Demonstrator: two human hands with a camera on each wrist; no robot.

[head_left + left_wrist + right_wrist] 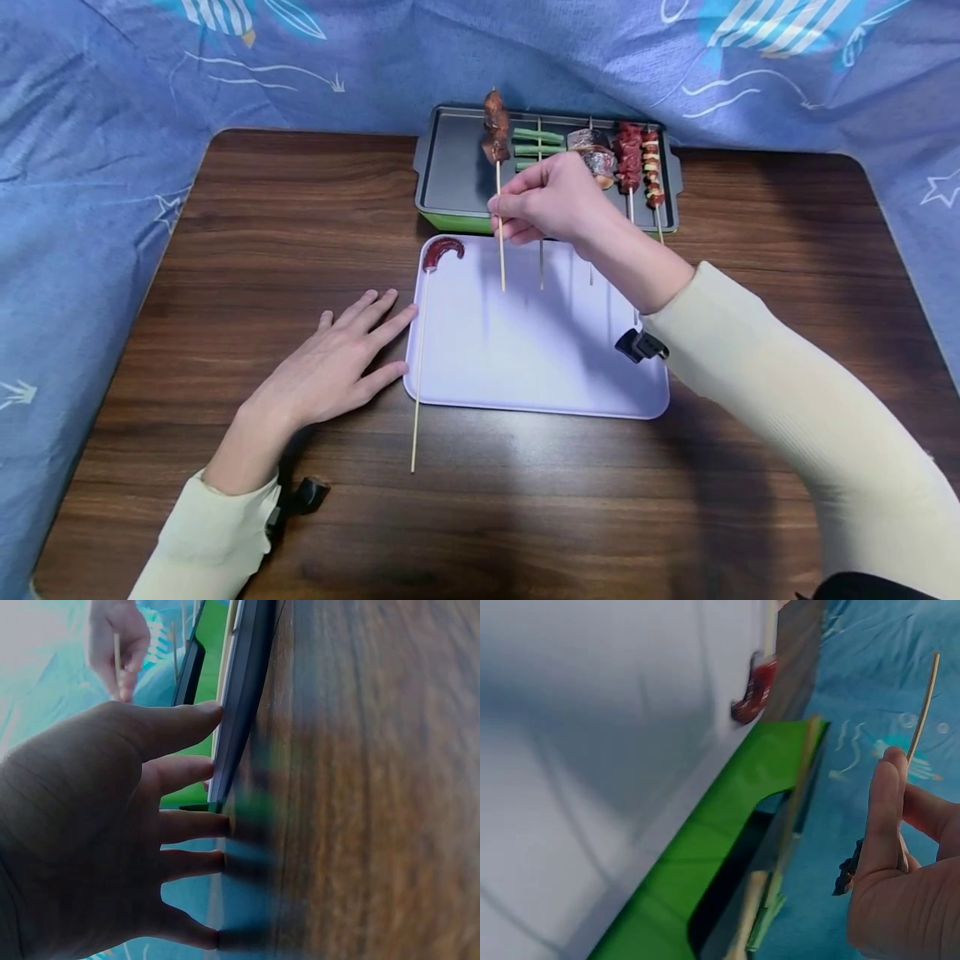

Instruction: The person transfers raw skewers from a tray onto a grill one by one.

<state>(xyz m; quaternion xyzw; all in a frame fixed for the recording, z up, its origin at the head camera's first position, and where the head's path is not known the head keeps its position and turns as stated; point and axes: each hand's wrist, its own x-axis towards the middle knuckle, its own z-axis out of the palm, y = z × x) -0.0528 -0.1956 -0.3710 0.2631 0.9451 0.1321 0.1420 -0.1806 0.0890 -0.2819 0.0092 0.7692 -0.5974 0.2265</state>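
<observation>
My right hand (551,200) pinches the stick of a brown meat skewer (496,129), raised over the left part of the grill pan (457,179). In the right wrist view its bare stick (925,705) rises from between thumb and fingers. My left hand (330,371) lies with fingers spread at the left edge of the lilac tray (510,350), its thumb and a fingertip at the rim. Along that side of the tray lies a dark red curled skewer (442,248), perhaps a tentacle, its stick reaching past the front edge.
Across the pan's right part lie a green vegetable skewer (536,150), a fish-like skewer (592,154), a red meat skewer (628,158) and a mixed skewer (652,167). Their sticks jut toward the tray. A blue patterned cloth (360,75) hangs behind the wooden table (262,217).
</observation>
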